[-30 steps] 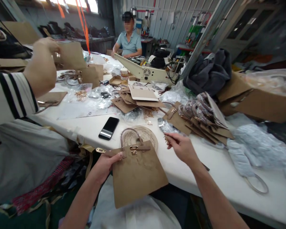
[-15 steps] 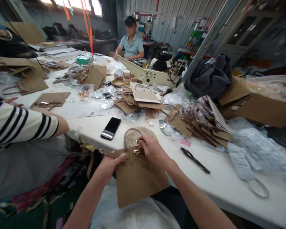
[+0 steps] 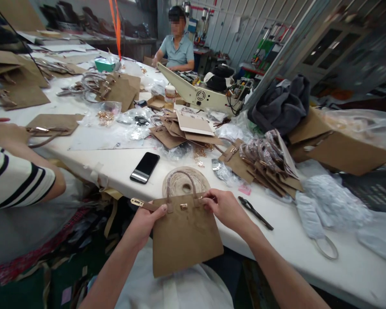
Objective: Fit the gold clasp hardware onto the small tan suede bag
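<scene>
A flat brown handbag panel (image 3: 186, 240) hangs upright over my lap, a looped handle (image 3: 182, 174) rising from its top edge. A small gold clasp (image 3: 183, 207) sits at the middle of its upper part. My left hand (image 3: 144, 223) grips the panel's upper left, thumb on the front by the handle's foot. A narrow strap with a gold buckle plate (image 3: 137, 202) sticks out past that hand. My right hand (image 3: 223, 208) is closed in a pinch at the panel's upper right, beside the other handle foot; its fingertips partly hide what they grip there.
Behind the panel lies a roll of pale tape (image 3: 199, 178). A phone (image 3: 144, 167) and a black pen-like tool (image 3: 255, 213) flank it. Stacked panels (image 3: 180, 133) and wrapped handles (image 3: 260, 148) fill the table beyond. A co-worker's striped sleeve (image 3: 16, 176) is at left; another person (image 3: 176, 47) sits opposite.
My right hand has moved from the clasp to the panel's upper right, leaving the clasp uncovered. The strap's gold plate at left has turned to face the camera. The whole view has shifted slightly.
</scene>
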`<action>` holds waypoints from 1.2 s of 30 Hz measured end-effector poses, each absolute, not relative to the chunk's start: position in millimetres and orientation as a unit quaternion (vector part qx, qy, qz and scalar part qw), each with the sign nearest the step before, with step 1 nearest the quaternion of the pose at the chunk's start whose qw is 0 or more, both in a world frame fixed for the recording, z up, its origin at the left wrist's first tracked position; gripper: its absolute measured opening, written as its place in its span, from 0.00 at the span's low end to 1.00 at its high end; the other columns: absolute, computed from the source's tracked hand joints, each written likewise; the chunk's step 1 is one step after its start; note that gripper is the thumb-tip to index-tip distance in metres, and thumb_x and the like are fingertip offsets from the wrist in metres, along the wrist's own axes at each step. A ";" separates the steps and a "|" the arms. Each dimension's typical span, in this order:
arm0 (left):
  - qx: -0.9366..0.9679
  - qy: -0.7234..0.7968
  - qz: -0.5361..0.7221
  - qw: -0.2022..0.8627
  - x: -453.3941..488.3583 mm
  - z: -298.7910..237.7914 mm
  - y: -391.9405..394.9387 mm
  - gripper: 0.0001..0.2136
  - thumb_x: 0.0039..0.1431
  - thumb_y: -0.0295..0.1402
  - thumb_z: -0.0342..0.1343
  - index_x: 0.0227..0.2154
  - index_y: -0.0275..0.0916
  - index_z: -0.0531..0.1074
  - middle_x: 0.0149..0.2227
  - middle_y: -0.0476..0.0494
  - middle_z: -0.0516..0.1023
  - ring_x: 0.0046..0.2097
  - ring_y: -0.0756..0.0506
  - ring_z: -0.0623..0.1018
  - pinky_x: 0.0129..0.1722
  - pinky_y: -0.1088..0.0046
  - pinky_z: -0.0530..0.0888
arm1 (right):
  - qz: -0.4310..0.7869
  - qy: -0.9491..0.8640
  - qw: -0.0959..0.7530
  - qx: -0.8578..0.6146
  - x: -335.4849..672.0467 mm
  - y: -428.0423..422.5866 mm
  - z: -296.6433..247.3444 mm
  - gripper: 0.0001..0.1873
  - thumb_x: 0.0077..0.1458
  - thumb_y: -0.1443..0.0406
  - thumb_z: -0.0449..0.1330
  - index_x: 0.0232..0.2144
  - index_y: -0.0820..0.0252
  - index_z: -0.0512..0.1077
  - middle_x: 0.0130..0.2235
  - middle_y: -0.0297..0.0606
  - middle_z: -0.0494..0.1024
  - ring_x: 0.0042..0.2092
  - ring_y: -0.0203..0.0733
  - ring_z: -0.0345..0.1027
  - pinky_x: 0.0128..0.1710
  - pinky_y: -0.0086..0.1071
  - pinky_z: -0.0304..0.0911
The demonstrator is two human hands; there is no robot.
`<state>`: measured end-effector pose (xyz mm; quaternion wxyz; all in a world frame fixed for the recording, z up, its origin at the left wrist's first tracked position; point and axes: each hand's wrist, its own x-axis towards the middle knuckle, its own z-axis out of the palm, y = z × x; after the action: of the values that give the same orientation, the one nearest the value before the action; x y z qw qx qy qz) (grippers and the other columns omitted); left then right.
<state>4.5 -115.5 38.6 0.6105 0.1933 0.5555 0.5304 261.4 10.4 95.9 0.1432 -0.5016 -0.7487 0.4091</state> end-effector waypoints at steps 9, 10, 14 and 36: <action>0.219 0.577 0.528 0.584 9.2 43.6 -114.0 0.25 0.51 0.51 0.77 0.41 0.36 0.83 0.43 0.36 0.87 0.48 0.35 0.83 0.47 0.64 0.77 | 0.292 -0.751 0.250 -0.537 267.5 -9.7 76.2 0.09 0.65 0.63 0.64 0.43 0.53 0.85 0.41 0.41 0.88 0.40 0.52 0.81 0.43 0.42 0.74; 0.220 0.580 0.527 0.580 9.8 43.8 -114.4 0.25 0.51 0.52 0.77 0.41 0.36 0.82 0.43 0.37 0.87 0.48 0.35 0.82 0.46 0.64 0.77 | 0.286 -0.758 0.245 -0.533 267.8 -9.4 76.6 0.08 0.65 0.64 0.64 0.41 0.53 0.85 0.41 0.41 0.88 0.40 0.52 0.81 0.43 0.42 0.73; 0.220 0.582 0.535 0.572 13.5 44.5 -116.0 0.25 0.51 0.52 0.77 0.42 0.36 0.82 0.43 0.37 0.87 0.47 0.35 0.83 0.45 0.65 0.78 | 0.269 -0.775 0.231 -0.523 267.5 -8.5 79.1 0.08 0.64 0.66 0.65 0.38 0.53 0.86 0.39 0.39 0.88 0.39 0.49 0.80 0.43 0.40 0.70; 0.254 0.605 0.545 0.522 22.6 44.6 -111.1 0.24 0.56 0.53 0.73 0.45 0.37 0.82 0.41 0.39 0.87 0.45 0.38 0.84 0.43 0.67 0.80 | 0.221 -0.790 0.304 -0.485 266.5 -13.5 58.1 0.10 0.70 0.67 0.62 0.34 0.57 0.79 0.33 0.38 0.80 0.35 0.44 0.73 0.37 0.36 0.64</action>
<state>22.6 -111.1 44.6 0.5221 0.2541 0.6046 0.5453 266.5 -13.5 58.1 0.3039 -0.4846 -0.7899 0.2210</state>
